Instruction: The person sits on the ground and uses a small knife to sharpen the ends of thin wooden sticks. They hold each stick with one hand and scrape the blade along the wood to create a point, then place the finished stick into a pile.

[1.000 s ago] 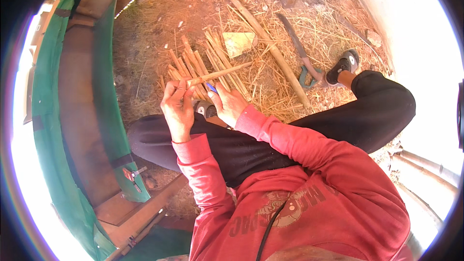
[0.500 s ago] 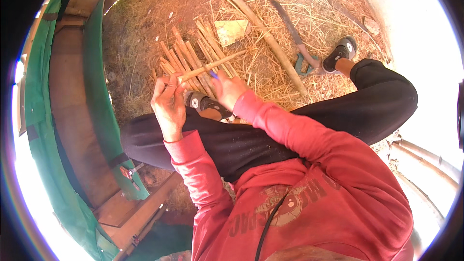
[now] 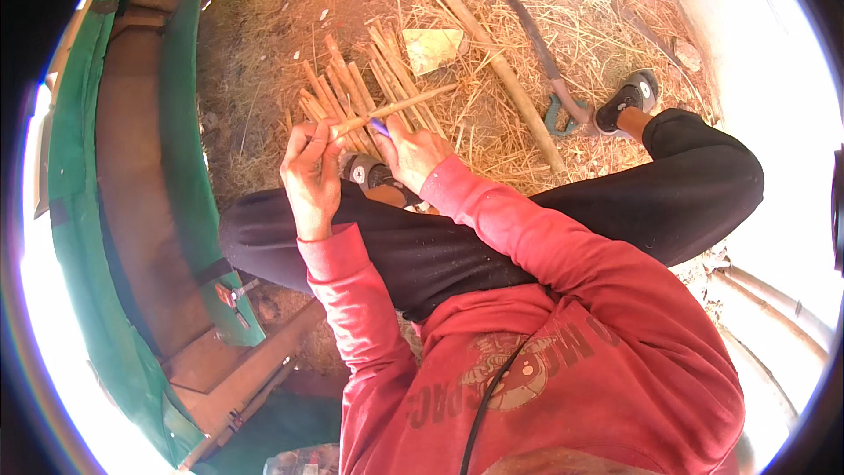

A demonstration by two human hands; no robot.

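Observation:
A slim pale wooden stick (image 3: 413, 100) slants up to the right in front of me, over a row of other cut sticks (image 3: 338, 79) on the ground. My left hand (image 3: 309, 176) pinches its near end between thumb and fingers. Close beside, my right hand (image 3: 417, 155) is closed around a small tool with a blue part (image 3: 379, 127) that lies against the stick. The rest of that tool is hidden by my fingers, so its kind does not show.
A long pole (image 3: 501, 66) lies on the straw-strewn ground beside a yellowish flat piece (image 3: 434, 49). Farther right is a long dark blade (image 3: 533, 38) with a brown and green handle. At left stands a wooden trough with a green side panel (image 3: 185, 114).
My right hand and the blue tool have slid a little along the stick, closer to my left hand. The whole view has shifted slightly.

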